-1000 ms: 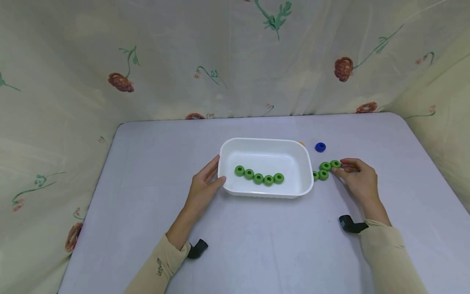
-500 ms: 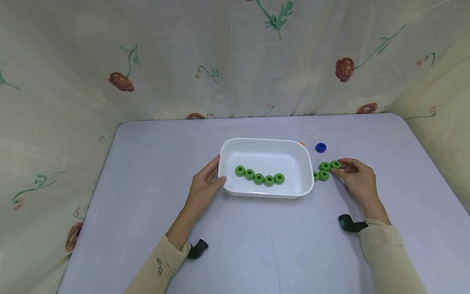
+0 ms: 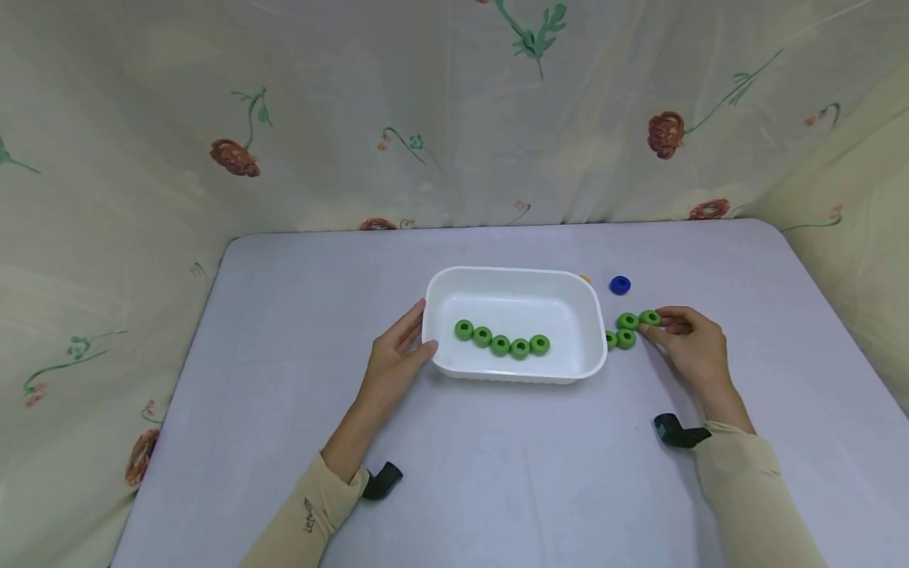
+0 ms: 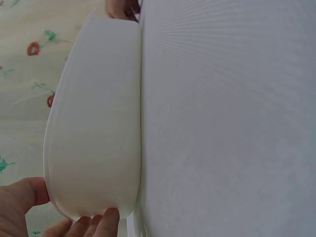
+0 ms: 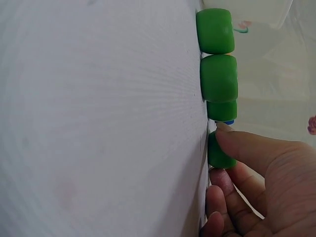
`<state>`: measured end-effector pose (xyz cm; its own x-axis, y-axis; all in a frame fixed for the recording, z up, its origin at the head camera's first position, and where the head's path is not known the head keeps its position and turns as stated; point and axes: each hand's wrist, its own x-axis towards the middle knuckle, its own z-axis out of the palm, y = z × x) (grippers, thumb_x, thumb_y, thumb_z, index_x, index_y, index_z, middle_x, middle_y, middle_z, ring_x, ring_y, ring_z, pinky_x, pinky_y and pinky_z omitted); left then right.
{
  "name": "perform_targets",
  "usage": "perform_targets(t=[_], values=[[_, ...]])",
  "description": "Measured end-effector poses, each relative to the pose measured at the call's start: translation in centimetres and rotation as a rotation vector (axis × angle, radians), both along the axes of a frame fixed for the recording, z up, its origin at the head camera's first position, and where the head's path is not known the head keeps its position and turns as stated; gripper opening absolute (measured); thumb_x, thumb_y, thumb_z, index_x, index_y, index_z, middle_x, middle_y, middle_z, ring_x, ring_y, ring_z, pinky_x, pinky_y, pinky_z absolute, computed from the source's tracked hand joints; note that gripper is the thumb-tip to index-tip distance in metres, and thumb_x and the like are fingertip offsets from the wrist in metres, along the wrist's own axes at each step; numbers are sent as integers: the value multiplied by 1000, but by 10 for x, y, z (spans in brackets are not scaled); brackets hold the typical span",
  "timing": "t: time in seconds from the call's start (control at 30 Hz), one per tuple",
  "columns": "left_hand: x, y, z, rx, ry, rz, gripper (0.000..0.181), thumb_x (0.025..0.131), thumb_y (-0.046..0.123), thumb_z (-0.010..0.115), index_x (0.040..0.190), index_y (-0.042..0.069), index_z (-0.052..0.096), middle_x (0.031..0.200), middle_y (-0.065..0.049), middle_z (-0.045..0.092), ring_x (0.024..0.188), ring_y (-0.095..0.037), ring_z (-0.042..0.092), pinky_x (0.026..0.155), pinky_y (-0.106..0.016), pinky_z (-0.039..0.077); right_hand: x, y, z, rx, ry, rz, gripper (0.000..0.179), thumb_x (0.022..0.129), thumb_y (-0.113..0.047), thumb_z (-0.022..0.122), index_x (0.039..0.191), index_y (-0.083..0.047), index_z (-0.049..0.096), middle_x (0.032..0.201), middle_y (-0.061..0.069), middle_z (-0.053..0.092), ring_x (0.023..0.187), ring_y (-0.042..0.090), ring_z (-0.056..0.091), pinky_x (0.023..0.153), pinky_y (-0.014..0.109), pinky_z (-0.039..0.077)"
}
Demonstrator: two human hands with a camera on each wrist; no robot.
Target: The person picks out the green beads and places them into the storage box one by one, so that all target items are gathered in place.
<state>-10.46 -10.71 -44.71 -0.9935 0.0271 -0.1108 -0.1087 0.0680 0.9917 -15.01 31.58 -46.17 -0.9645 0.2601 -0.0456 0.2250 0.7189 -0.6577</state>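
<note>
My left hand (image 3: 392, 359) grips the left end of a white rectangular tray (image 3: 511, 306), thumb at the rim and fingers against the outer wall, as the left wrist view also shows. Inside the tray, several green beads (image 3: 500, 345) with holes on top form a curved row. To the right of the tray, my right hand (image 3: 692, 351) pinches the end green bead (image 5: 220, 153) between thumb and fingers, low at the table surface. Beside it lie more green beads (image 3: 628, 322), one partly hidden by the tray's right edge.
A blue bead (image 3: 620, 285) sits behind the green ones. Something orange (image 3: 585, 278) peeks out past the tray's back right corner, mostly hidden. The pale-clothed table (image 3: 454, 473) ends at a flowered curtain (image 3: 454, 118) at the back and sides.
My right hand has shifted very slightly left, its fingers a little further over the end green bead. The left hand and the tray hold still.
</note>
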Motion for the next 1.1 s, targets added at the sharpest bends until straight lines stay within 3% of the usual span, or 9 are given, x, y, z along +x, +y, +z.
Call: perform_targets(t=[0.63, 0.9, 1.1], values=[[0, 0, 0, 19, -12, -6, 65, 95, 8, 64, 154, 18, 41, 160, 2, 40, 148, -15, 40, 121, -34, 37, 1, 1, -1, -31, 4, -25, 52, 90, -37, 74, 128, -3, 64, 106, 1, 62, 84, -5, 49, 70, 8, 42], [0, -1, -1, 4, 1, -1, 63, 94, 8, 65, 152, 21, 44, 158, 4, 43, 146, -13, 43, 119, -32, 40, 2, 1, 0, -68, 8, -39, 52, 89, -37, 75, 127, -3, 65, 93, -15, 57, 82, -6, 50, 68, 6, 42], [-1, 0, -2, -6, 0, 5, 63, 93, 9, 64, 152, 22, 45, 158, 5, 43, 146, -13, 44, 119, -31, 40, 2, 1, 1, -72, -6, -46, 53, 90, -38, 74, 128, -3, 64, 97, -11, 58, 83, -5, 50, 68, 6, 43]])
